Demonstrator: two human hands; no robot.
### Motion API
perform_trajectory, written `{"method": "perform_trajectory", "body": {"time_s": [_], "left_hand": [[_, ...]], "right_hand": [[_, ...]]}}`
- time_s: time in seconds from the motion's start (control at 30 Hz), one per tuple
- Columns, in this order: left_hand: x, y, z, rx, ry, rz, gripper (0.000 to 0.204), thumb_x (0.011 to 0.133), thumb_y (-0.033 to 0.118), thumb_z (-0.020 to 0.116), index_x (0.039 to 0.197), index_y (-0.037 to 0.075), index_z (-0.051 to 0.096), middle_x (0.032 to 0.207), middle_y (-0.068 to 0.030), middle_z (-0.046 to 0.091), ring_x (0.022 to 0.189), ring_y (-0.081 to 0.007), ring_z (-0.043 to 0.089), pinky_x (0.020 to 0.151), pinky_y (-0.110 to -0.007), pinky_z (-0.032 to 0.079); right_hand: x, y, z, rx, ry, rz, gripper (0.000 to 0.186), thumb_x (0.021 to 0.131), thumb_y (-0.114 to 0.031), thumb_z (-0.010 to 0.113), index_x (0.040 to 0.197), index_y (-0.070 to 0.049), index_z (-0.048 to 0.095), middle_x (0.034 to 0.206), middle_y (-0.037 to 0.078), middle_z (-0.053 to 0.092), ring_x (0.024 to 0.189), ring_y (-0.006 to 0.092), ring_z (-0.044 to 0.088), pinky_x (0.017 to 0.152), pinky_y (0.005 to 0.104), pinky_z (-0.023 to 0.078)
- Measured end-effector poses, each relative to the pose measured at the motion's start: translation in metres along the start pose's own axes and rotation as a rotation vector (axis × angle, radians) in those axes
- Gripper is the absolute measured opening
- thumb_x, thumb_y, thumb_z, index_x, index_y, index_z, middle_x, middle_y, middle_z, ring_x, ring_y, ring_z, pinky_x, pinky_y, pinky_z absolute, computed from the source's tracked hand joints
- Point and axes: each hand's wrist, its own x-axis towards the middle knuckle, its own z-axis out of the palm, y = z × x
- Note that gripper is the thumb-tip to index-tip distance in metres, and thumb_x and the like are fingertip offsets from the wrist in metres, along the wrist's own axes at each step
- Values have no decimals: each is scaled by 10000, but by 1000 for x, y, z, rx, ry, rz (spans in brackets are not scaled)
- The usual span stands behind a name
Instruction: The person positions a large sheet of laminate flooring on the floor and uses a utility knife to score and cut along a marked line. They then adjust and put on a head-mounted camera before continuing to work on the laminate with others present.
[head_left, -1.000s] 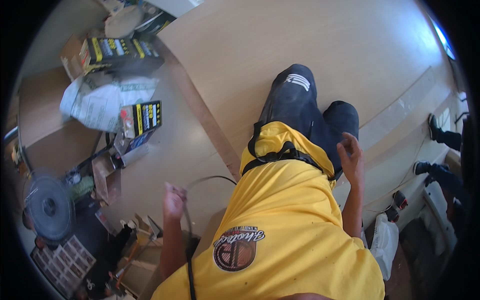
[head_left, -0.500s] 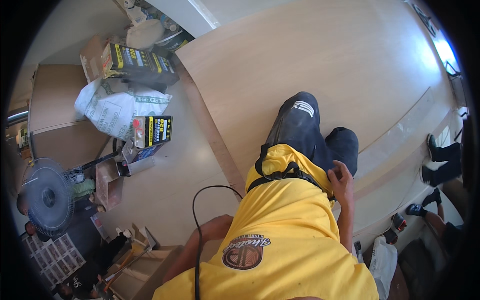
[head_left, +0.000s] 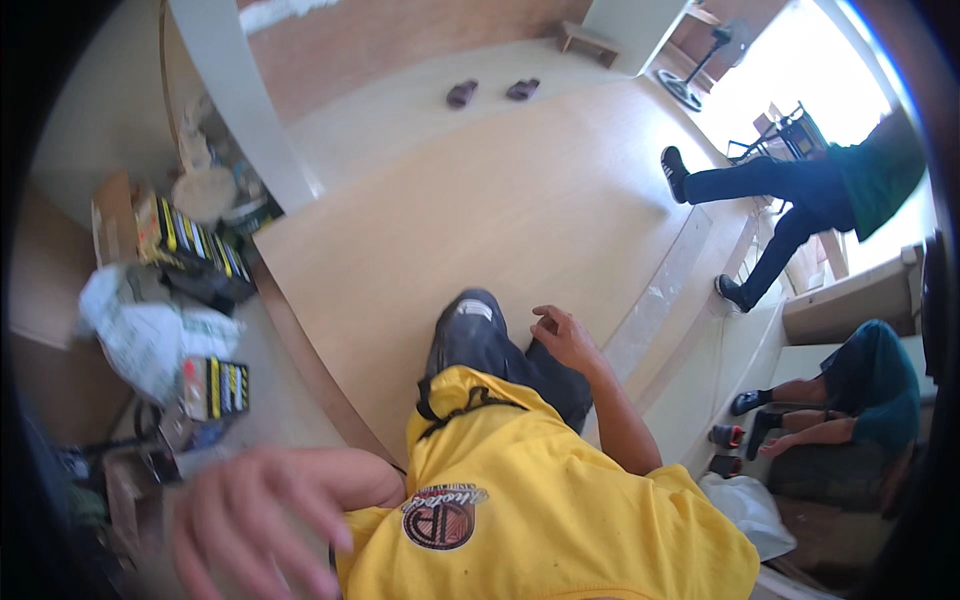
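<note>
Pale wood floor (head_left: 520, 200): laminate boards are spreading across the middle of the room, with a darker strip running along their left edge.
Left hand (head_left: 255, 520): it is hanging blurred close to the camera, fingers spread, grip released and holding nothing; it is covering part of the clutter at lower left.
Right hand (head_left: 562, 335): it is resting on the dark trouser knee (head_left: 478, 345), fingers loosely curled, grip grasping nothing.
Yellow shirt (head_left: 540, 510): it is filling the lower middle and hiding the floor beneath.
Left clutter: a yellow-and-black box (head_left: 222, 388) is lying near a white plastic bag (head_left: 140, 335), with a longer striped carton (head_left: 195, 245) beyond.
Other people: one in dark trousers (head_left: 770, 200) is standing at upper right; another (head_left: 850, 400) is sitting lower right.
Far floor: a pair of sandals (head_left: 490, 92) is lying well apart.
</note>
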Motion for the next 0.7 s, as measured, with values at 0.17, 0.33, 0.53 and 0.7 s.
{"method": "perform_trajectory", "body": {"time_s": [0.17, 0.33, 0.53, 0.7], "left_hand": [[71, 35, 1, 263, -930, -100, 443, 996, 490, 512, 1308, 191, 609, 1142, -38, 674, 985, -266, 680, 860, -498, 537], [84, 3, -23, 712, -799, -189, 437, 993, 443, 532, 1306, 148, 607, 1142, -56, 674, 997, -254, 671, 864, -467, 531], [86, -61, -60, 1157, -259, -425, 431, 989, 388, 556, 1303, 96, 604, 1142, -76, 675, 1012, -240, 661, 868, -430, 524], [87, -109, -74, 1193, -92, -655, 428, 985, 341, 575, 1301, 54, 602, 1141, -93, 676, 1024, -228, 652, 872, -400, 518]], "right_hand": [[-10, -31, -15, 99, 37, -53, 364, 925, -188, 669, 1227, 9, 616, 892, 123, 690, 851, 219, 664, 801, 336, 524], [-54, 44, -16, 209, 118, 96, 392, 909, -219, 674, 1205, 33, 622, 957, 163, 712, 896, 272, 679, 812, 365, 525], [-98, 98, -5, 296, 262, 287, 407, 911, -234, 684, 1227, 16, 620, 1065, 168, 714, 989, 277, 676, 867, 359, 529], [-140, 123, 14, 286, 638, 429, 418, 895, -275, 684, 1224, -22, 641, 1049, 173, 710, 991, 312, 673, 880, 383, 524]]}}
